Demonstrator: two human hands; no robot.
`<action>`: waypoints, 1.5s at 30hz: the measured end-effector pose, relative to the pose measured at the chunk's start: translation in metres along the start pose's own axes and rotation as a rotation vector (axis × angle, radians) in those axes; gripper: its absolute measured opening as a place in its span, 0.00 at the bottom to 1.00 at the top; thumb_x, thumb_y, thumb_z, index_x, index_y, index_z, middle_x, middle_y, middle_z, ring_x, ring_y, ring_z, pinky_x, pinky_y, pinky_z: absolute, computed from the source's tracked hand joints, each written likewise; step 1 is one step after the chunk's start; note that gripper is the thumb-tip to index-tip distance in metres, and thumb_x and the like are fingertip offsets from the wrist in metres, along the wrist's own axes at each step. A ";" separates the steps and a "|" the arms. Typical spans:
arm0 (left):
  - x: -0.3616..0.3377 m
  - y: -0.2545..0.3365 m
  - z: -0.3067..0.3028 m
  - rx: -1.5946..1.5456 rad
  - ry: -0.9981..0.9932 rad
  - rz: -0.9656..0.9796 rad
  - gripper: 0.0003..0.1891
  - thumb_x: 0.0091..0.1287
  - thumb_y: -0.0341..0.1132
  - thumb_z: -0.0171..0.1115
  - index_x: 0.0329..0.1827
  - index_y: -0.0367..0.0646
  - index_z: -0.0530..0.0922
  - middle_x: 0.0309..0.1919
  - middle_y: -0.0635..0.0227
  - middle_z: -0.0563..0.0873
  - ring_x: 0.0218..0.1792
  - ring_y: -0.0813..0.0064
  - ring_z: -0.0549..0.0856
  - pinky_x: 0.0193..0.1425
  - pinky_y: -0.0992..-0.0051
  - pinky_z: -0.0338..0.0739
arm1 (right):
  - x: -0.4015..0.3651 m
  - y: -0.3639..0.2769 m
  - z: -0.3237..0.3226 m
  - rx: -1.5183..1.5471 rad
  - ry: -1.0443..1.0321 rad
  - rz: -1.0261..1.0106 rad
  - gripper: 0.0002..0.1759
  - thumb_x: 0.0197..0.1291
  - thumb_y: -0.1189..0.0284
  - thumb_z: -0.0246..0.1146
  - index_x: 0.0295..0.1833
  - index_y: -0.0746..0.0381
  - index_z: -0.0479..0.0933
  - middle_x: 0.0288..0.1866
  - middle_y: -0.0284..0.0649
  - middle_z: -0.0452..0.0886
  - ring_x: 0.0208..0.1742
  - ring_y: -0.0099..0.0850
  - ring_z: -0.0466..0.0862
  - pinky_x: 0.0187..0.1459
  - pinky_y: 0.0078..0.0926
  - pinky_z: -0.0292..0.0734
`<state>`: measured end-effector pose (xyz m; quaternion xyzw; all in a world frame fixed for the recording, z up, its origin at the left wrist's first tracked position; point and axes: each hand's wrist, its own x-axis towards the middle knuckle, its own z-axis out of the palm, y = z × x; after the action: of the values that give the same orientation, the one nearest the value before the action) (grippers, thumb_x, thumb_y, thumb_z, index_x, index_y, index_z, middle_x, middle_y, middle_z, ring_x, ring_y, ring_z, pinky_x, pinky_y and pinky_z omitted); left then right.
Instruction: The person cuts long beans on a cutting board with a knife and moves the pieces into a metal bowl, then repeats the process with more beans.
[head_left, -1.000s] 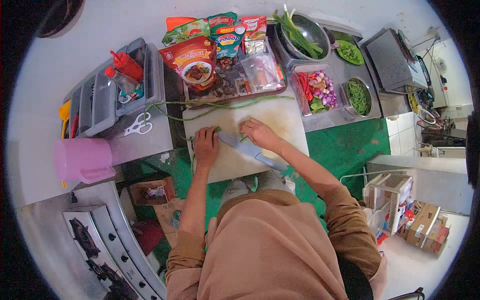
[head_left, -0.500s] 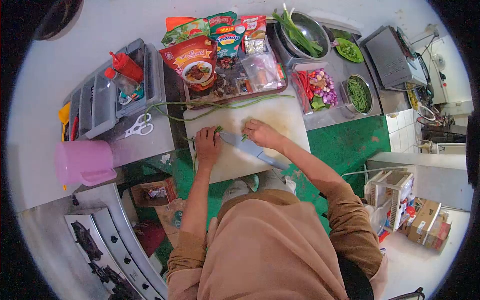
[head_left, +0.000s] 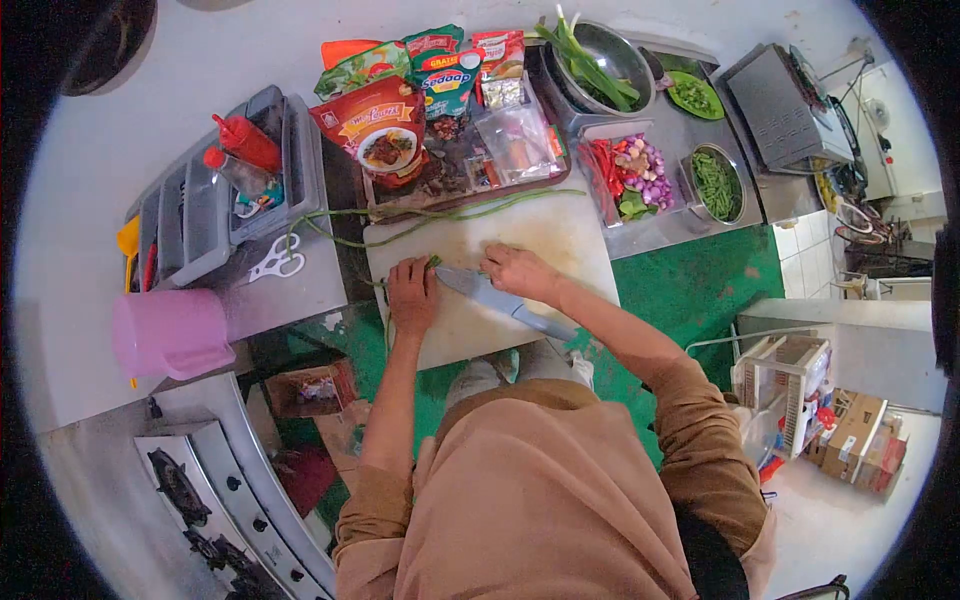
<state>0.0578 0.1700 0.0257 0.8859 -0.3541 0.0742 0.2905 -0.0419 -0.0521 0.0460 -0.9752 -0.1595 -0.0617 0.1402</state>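
My left hand [head_left: 411,297] lies on the left part of the white cutting board [head_left: 560,235], its fingers closed over a bunch of long beans [head_left: 434,261] whose green ends poke out by the fingertips. To its right, a kitchen knife [head_left: 482,289] rests flat on the board, its handle toward the front right. My right hand [head_left: 520,272] is just above the blade, not on the handle. Its fingers are pinched together; the bean pieces seen there earlier are mostly hidden now. Uncut long beans [head_left: 470,211] stretch along the board's far edge.
Behind the board stands a tray [head_left: 400,212] with seasoning packets [head_left: 375,125]. To the right are a container of chillies and shallots [head_left: 640,180], a bowl of cut beans [head_left: 715,185] and a steel bowl [head_left: 625,65]. Scissors [head_left: 277,259] and a pink jug [head_left: 170,333] stand left.
My right hand has moved slightly down and left, and the green pieces at its fingertips are less visible. My left hand and the knife stay nearly in place.
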 end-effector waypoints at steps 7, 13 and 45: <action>-0.002 -0.001 0.002 0.001 -0.004 -0.010 0.14 0.69 0.35 0.57 0.54 0.41 0.78 0.47 0.57 0.78 0.50 0.54 0.76 0.55 0.55 0.72 | -0.007 -0.002 0.003 0.073 0.136 0.190 0.12 0.50 0.74 0.62 0.43 0.63 0.76 0.43 0.46 0.79 0.48 0.42 0.82 0.47 0.36 0.80; 0.001 0.003 -0.003 -0.034 -0.033 -0.023 0.14 0.69 0.36 0.57 0.54 0.40 0.77 0.47 0.57 0.78 0.50 0.54 0.76 0.55 0.55 0.71 | -0.032 0.020 -0.034 0.645 0.509 0.830 0.11 0.52 0.79 0.63 0.43 0.62 0.79 0.31 0.40 0.80 0.32 0.27 0.81 0.35 0.29 0.80; 0.001 -0.001 0.002 -0.015 0.008 0.009 0.13 0.67 0.35 0.60 0.51 0.40 0.79 0.45 0.55 0.80 0.49 0.52 0.78 0.56 0.56 0.70 | -0.104 -0.083 -0.023 0.055 -0.020 0.515 0.23 0.59 0.67 0.61 0.59 0.65 0.71 0.53 0.55 0.75 0.55 0.52 0.78 0.53 0.44 0.77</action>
<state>0.0588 0.1690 0.0238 0.8818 -0.3573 0.0765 0.2981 -0.1692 -0.0137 0.0718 -0.9800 0.0913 -0.0100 0.1764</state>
